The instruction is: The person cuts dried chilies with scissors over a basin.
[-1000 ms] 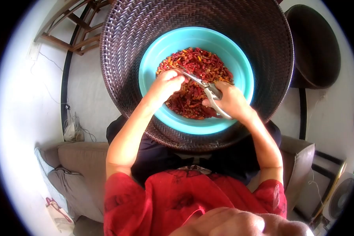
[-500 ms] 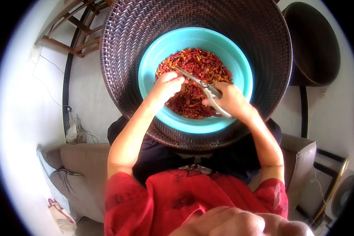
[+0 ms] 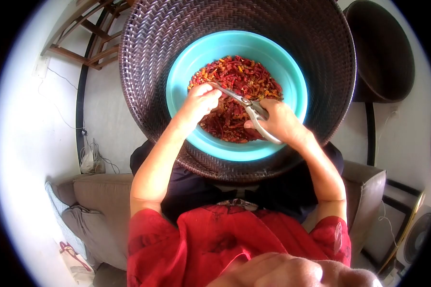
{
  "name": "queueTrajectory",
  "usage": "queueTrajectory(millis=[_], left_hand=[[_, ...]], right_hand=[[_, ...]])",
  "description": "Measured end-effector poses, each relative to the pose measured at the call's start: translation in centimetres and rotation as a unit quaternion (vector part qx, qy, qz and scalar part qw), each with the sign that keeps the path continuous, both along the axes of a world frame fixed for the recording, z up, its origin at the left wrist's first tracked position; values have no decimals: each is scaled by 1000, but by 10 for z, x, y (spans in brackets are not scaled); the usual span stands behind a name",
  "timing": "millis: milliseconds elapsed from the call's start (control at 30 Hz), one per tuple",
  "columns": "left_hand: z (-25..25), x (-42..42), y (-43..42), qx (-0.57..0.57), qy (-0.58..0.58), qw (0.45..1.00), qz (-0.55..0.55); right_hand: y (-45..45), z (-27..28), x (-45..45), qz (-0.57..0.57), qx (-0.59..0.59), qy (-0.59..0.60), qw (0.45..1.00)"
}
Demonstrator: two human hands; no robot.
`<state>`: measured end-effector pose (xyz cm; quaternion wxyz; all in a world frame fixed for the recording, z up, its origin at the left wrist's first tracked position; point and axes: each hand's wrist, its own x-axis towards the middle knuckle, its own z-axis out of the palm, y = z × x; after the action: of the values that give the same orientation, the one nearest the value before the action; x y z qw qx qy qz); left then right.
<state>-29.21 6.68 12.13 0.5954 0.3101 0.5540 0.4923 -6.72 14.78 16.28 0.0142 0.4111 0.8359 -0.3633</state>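
Observation:
Cut pieces of dried red chili (image 3: 234, 71) and pale seeds lie in a turquoise plastic basin (image 3: 268, 44). Over the basin's left part, my left hand (image 3: 199, 106) is closed in a pinch on a dried chili, mostly hidden by the fingers. My right hand (image 3: 278, 119) grips the light grey handles of a pair of scissors (image 3: 250, 106) above the right part of the pile. The scissor blades point up and left, with their tips right beside my left fingertips. The blades look nearly closed together.
Around the basin is a large dark woven basket (image 3: 153, 62), resting on my lap. Another dark round basket or seat (image 3: 383, 52) stands at the upper right. A wooden chair (image 3: 88, 60) is at upper left, a sofa (image 3: 100, 191) behind me, and a fan (image 3: 416, 239) at lower right.
The basin and both hands appear shifted very slightly up and left. The scissor blades look a little more closed than before. Both hands keep their grips.

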Motion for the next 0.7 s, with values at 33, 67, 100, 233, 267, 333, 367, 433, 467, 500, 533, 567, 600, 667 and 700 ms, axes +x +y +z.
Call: queueTrajectory(millis=[33,67,100,233,267,333,367,433,467,500,533,567,600,667,700], left_hand=[[4,-5,0,-11,16,999,-27],[5,-8,0,-21,31,998,-54],[5,-10,0,-22,31,998,-55],[7,-12,0,-1,96,993,-71],[7,-11,0,-4,100,992,-71],[1,-12,1,-7,103,992,-71],[1,-11,2,-8,106,992,-71],[3,-9,2,-14,104,993,-56],[4,-7,2,-20,101,994,-41],[3,-7,2,-20,101,994,-42],[3,-8,2,-23,93,995,-39],[4,-7,2,-26,85,995,-37],[6,-5,2,-26,85,995,-38],[9,-1,1,-48,63,995,-53],[7,0,1,-48,63,995,-55]], right_hand=[[0,-1,1,2,6,8,1000],[1,-1,2,1,6,8,1000],[1,-2,2,-7,4,13,1000],[1,2,3,-9,-8,20,1000],[1,4,2,-9,-9,20,1000],[0,7,-1,-5,-17,-10,1000],[0,9,-2,-6,-17,-9,1000],[0,12,-3,-2,-20,-34,999],[0,10,-3,-3,-20,-34,999],[1,7,-3,-5,-29,-33,999],[1,5,-3,-8,-37,-31,999],[1,6,-3,-8,-37,-31,999],[0,7,-3,-9,-20,-25,999],[-1,-1,-1,-13,-2,-18,1000],[-3,-14,-1,-11,64,27,998]])
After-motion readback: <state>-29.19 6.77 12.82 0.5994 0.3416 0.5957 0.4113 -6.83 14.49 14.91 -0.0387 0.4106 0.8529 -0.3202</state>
